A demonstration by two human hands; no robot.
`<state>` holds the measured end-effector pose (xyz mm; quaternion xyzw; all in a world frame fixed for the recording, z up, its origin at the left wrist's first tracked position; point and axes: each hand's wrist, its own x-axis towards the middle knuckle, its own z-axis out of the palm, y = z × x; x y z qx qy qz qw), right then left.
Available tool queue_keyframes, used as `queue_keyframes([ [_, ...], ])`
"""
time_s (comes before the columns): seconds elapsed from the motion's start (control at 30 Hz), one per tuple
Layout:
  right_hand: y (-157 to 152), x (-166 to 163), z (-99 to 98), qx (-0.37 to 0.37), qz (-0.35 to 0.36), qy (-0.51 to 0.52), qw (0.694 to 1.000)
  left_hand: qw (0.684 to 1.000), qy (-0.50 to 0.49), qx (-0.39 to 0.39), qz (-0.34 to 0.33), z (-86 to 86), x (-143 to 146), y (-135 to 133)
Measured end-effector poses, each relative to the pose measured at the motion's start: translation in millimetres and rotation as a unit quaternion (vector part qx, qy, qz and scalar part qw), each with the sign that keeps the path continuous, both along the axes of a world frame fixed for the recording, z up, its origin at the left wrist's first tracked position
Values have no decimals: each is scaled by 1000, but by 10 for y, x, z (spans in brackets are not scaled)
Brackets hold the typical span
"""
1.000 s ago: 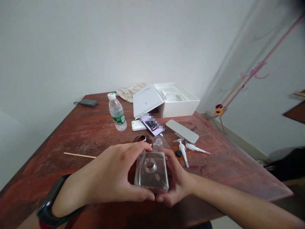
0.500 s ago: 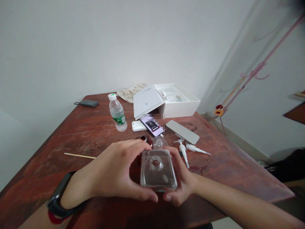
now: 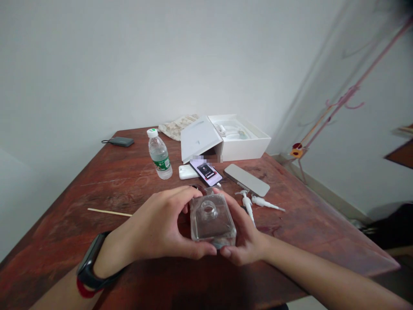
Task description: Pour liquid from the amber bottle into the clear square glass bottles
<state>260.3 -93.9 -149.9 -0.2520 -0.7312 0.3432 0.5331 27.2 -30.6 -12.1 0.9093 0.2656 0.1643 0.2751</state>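
The left hand [image 3: 161, 224] and right hand [image 3: 243, 232] clasp a clear square bottle [image 3: 213, 226] between them, one pressed to each side, fingers round the far edge and the two thumbs nearly meeting along the near edge. The bottle is in front of the person over the near part of the wooden table [image 3: 64, 224], its round open neck [image 3: 209, 209] turned up toward the camera; its base is hidden, so it is hard to say whether it touches the tabletop. The left wrist wears a black smart band [image 3: 93, 258], with a red band [image 3: 85, 290] just beside it.

Just beyond the fingertips, a glossy brown vessel [image 3: 201, 189] shows only in part. To the right of the grip lie two white pump dispensers [image 3: 248, 203], near each other, and behind them a flat silver-grey slab [image 3: 247, 178]. A wooden stick [image 3: 108, 212] lies to the left, one end out of sight behind the left hand.

Farther back, a smartphone [image 3: 206, 173] with a lit screen leans over a white case [image 3: 188, 172]. A water bottle [image 3: 160, 158] with a green label stands upright to their left. Behind the phone, an open white box [image 3: 247, 149] holds a white cable [image 3: 221, 129], with its lid [image 3: 200, 138] tilted against the left side. A patterned cloth [image 3: 178, 127] lies by the wall, and a dark grey power bank [image 3: 121, 141] sits at the far left.
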Motion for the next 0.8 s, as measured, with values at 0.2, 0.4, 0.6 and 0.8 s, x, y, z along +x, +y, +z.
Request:
queue_keyframes([
  [0.2,6,83,-69,-41,-18,-4,999,1000,2,-5,10,-4,14,-48],
  [0.4,20,82,-82,-83,-21,31,996,1000,-7,5,24,-33,42,-86],
  [0.6,47,54,92,-68,-10,62,996,1000,-14,4,27,-50,48,-108],
  [0.8,74,80,94,-60,-19,63,996,999,-15,11,33,-79,65,-98],
])
